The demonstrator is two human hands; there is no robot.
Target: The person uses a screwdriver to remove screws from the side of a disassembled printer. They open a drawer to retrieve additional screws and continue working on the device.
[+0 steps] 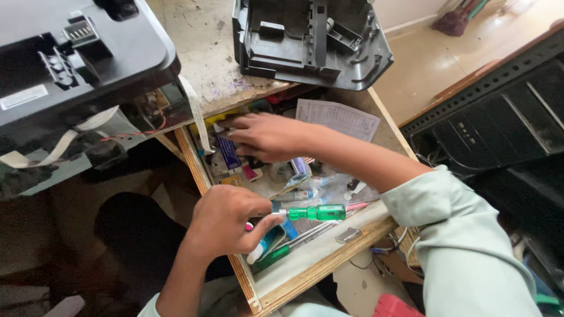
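My left hand (pixel 226 222) holds a screwdriver with a clear green handle (pixel 314 212) over an open wooden drawer (pixel 329 261); the handle points right. My right hand (pixel 264 136) reaches across into the back left of the drawer, fingers curled among small packets and a blue box (pixel 228 151). Whether it grips anything there is hidden by the fingers. The drawer holds several tools, pens and small bottles.
A grey opened printer body (pixel 76 53) hangs over the bench's left edge with white ribbon cables (pixel 197 114) dangling. A dark plastic printer shell (pixel 311 41) lies on the worn benchtop. A printed paper sheet (pixel 338 117) lies in the drawer. Black computer cases (pixel 499 126) stand at right.
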